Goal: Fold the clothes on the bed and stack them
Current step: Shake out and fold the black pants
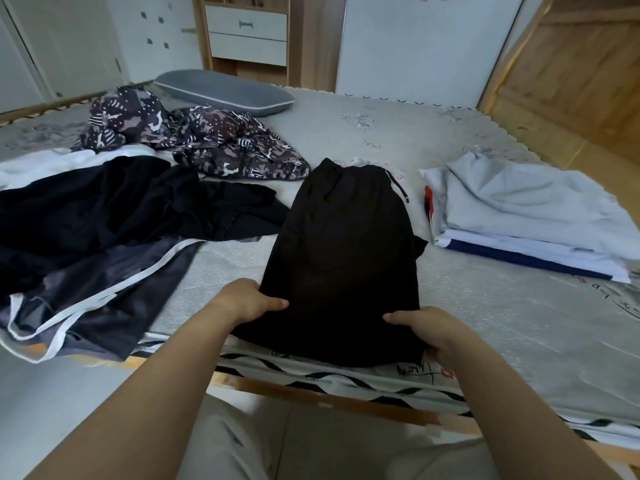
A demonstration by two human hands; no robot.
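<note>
A black pair of drawstring shorts (343,251) lies flat lengthwise on the bed, waistband at the far end. My left hand (247,301) pinches the near left edge, thumb on top of the cloth. My right hand (424,329) grips the near right corner the same way, its fingers hidden under the fabric. A stack of folded white and pale clothes (526,216) sits to the right. On the left lie unfolded garments: a black heap (114,209), a dark piece with white stripes (104,299), and a camouflage-print jacket (207,140).
A grey pillow (225,91) lies at the far side of the mattress (485,306). The wooden bed frame (311,396) runs along the near edge. A cabinet with white drawers (246,32) and a wooden panel (571,64) stand behind the bed.
</note>
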